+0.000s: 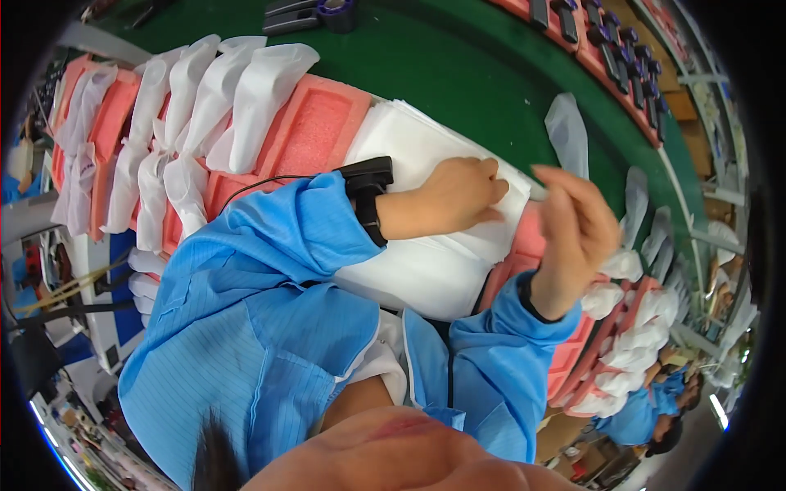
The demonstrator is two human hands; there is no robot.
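Observation:
A stack of flat white packing sheets or sleeves [409,282] lies in front of me. Over its upper part rests my left hand [454,196], fingers curled inward; whatever may be in them is hidden. My right hand [573,237] is raised past the stack's right edge, a little smeared by motion. Its fingers and thumb look apart, and nothing shows between them. Beyond it a translucent white sleeve [568,135] lies on the green tabletop [458,90]. A dark device [368,173] with a thin cable is strapped at my left wrist.
At left, pink foam trays [315,123] hold several white-wrapped items [266,94]. More wrapped items [630,348] fill pink trays at right. Dark handheld devices [299,15] lie at the far edge, with others in a pink tray [602,69] at far right. A co-worker [647,413] is at lower right.

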